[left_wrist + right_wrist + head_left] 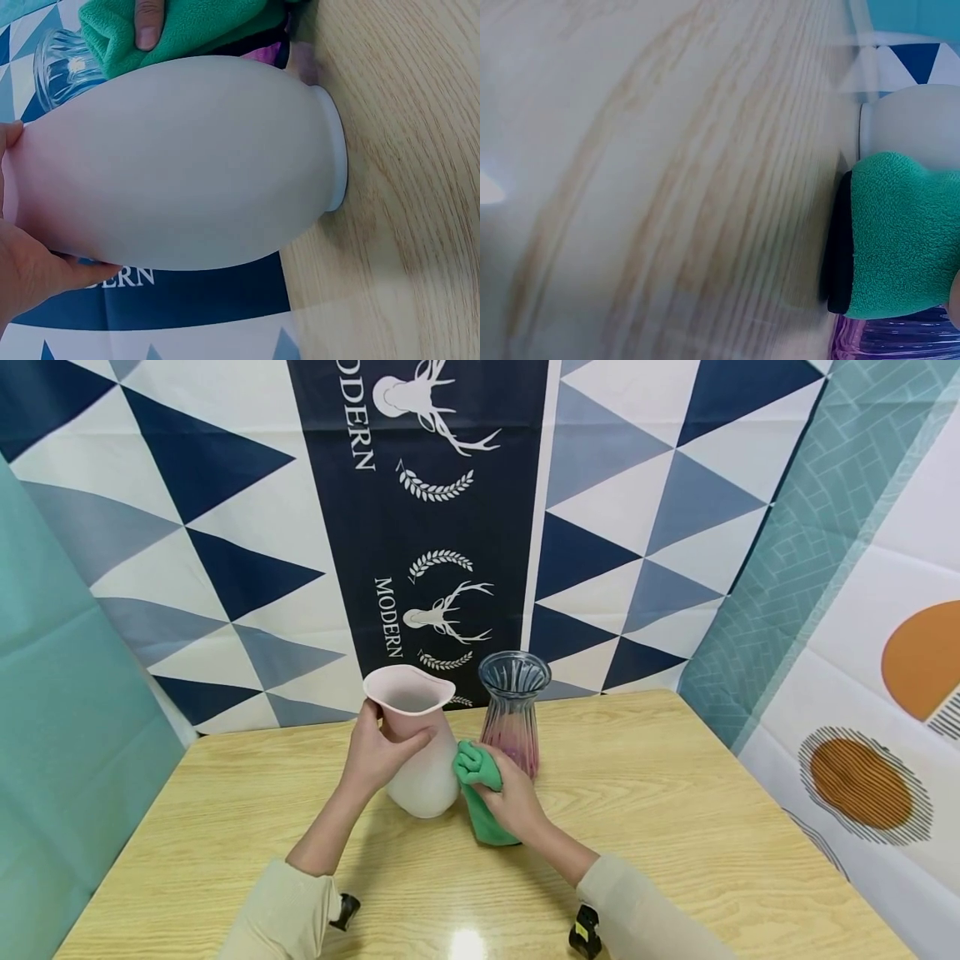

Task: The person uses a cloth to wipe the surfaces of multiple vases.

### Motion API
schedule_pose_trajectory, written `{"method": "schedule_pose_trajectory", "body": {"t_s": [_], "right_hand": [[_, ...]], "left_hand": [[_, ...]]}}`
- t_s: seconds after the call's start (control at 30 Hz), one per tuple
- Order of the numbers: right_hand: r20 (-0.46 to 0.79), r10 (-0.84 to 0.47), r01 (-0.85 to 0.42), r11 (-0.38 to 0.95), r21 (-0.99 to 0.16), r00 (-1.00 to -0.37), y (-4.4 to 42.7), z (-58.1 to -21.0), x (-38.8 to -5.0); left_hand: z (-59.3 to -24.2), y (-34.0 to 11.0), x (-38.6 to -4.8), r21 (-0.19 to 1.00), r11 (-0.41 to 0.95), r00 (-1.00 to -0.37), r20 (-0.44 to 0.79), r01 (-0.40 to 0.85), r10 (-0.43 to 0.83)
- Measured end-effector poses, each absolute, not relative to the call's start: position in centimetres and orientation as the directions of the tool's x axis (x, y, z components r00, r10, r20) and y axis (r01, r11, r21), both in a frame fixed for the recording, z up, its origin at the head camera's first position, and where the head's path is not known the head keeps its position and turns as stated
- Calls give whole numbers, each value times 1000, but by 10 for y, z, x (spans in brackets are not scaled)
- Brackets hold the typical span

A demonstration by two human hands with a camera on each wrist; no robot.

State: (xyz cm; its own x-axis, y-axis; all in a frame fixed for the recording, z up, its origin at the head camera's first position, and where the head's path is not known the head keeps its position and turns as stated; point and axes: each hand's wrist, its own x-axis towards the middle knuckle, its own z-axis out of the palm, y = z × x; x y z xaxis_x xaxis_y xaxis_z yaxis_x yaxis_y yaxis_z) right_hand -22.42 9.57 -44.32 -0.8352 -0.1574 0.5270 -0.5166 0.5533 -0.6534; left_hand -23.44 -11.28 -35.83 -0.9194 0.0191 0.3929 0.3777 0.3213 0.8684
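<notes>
A pale vase (423,777), pink at its wavy rim and white lower down, is gripped round the neck by my left hand (378,752). In the left wrist view the vase (187,165) lies across the picture, its foot ring at the right near the wooden surface. My right hand (513,793) holds a bunched green cloth (478,768) against or close beside the vase's right side. The right wrist view shows the cloth (904,240) with a dark edge, and only a bit of a finger.
Behind the right hand stands a ribbed glass vase (513,693), blue above and pink below. The wooden table (637,827) ends at a patterned backdrop (442,527), with a teal sheet (67,693) at the left and a printed sheet (862,693) at the right.
</notes>
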Motion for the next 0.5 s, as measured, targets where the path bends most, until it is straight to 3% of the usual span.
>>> {"method": "schedule_pose_trajectory", "body": {"t_s": [0.3, 0.5], "right_hand": [[540, -150, -530, 525, -666, -828, 97, -443, -226], [605, -120, -580, 477, -660, -787, 98, -431, -229]], "left_hand": [[-362, -109, -235, 844, 388, -906, 421, 370, -51], [-361, -108, -236, 839, 393, -899, 433, 377, -63]]}}
